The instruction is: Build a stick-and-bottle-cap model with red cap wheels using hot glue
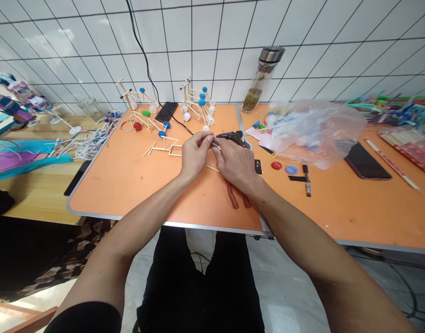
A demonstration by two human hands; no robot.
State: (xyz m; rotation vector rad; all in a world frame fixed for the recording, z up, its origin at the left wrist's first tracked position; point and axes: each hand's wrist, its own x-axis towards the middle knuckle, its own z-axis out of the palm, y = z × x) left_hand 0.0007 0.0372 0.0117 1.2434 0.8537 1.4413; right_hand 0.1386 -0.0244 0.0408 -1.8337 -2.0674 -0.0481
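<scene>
My left hand (196,155) and my right hand (236,163) meet over the orange table, fingertips pinched close together. What they pinch is too small and too covered to make out. Just behind my right hand lies a black glue gun (233,136), partly hidden. The red handles of a pair of pliers (232,196) stick out beneath my right hand; its head is covered. A thin wooden stick (213,169) rests between my wrists. Left of my left hand lies a flat frame of glued sticks (160,149).
Stick models with coloured caps (202,99) stand near the tiled wall, beside a phone (166,111). A tea bottle (257,88), a plastic bag (316,132), a marker (307,180) and another phone (367,161) are to the right. A black cord (143,51) hangs down the wall.
</scene>
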